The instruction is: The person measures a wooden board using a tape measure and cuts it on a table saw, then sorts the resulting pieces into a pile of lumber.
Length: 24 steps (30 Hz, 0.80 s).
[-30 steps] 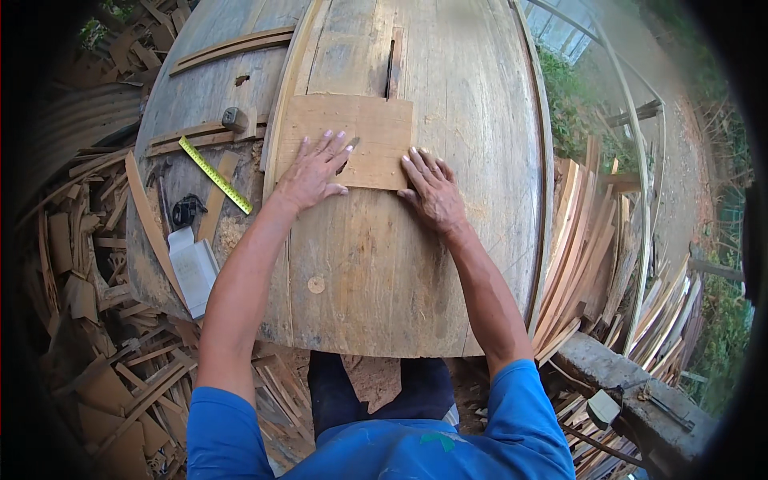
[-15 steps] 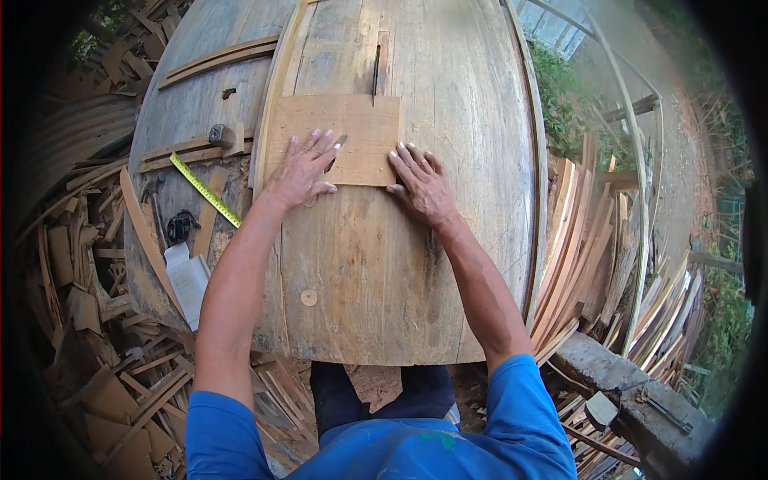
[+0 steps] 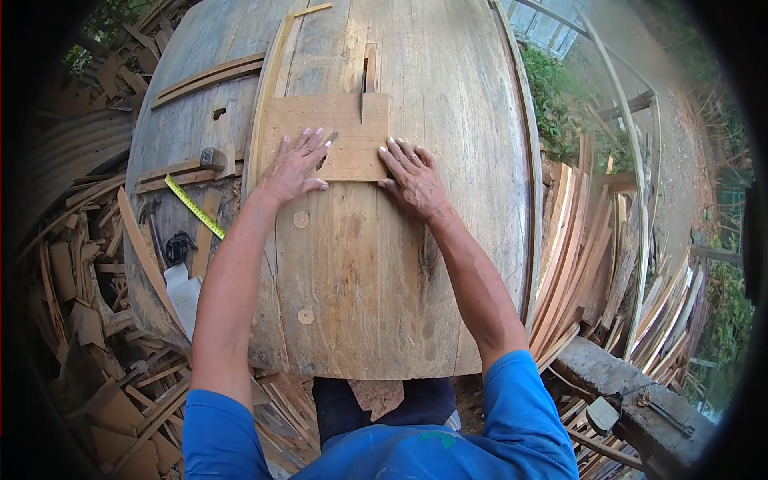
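The fingers of the left hand were spread apart and laid flat on the thin board; those of the right hand were slightly parted and set against its near right corner, with nothing clamped. The board was held flat on the table, its left side beside a long wooden strip, its far edge met by a dark slot. A slit was seen running into the board there, so the step was judged to be a cut partly made. For the next move, even forward pressure along the strip, with fingers kept clear of the slit's line, seemed called for. The planks were worn and dusted. A yellow measuring tape was laid out leftward; scrap wood was heaped beyond, and cut strips were stacked at right, near greenery.
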Motion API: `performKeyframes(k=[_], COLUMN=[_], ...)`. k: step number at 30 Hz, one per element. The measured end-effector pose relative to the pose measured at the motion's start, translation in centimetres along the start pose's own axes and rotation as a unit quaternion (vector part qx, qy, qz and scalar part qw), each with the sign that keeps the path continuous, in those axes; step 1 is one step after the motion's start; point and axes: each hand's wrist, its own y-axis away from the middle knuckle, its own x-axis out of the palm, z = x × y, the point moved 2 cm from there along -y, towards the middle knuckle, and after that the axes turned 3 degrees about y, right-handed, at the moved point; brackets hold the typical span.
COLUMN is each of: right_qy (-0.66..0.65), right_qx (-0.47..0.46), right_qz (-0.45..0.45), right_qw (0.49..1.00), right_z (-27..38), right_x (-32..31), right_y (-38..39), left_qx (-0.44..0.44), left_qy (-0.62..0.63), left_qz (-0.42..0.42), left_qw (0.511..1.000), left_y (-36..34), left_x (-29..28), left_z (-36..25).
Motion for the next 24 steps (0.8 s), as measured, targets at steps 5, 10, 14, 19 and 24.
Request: performKeyframes(k=[5, 10, 14, 19, 24], right_qy=[0.006, 0.008, -0.003, -0.004, 0.002], right_qx=[-0.001, 0.005, 0.007, 0.012, 0.008], right_qz=[-0.015, -0.005, -0.011, -0.012, -0.019], right_qw=[1.000, 1.000, 1.000, 1.000, 1.000], right_z=[-1.1, -1.9, -2.4, -3.3, -4.0], right_x=[0.4, 0.5, 0.6, 0.5, 1.0], right_y=[-1.5, -2.9, -3.9, -5.2, -6.2], left_qx=[-0.003, -0.023, -0.020, -0.023, -0.023], left_qy=[-0.001, 0.018, 0.019, 0.039, 0.047], left_qz=[0.003, 0.020, 0.013, 0.003, 0.004], left_qw=[1.000, 0.999, 1.000, 0.999, 0.999], left_y=[-1.7, -3.3, -4.1, -5.7, -6.8], left_x=[-0.7, -1.5, -1.7, -2.4, -2.5], left_z=[0.5, 1.0, 1.7, 2.2, 3.0])
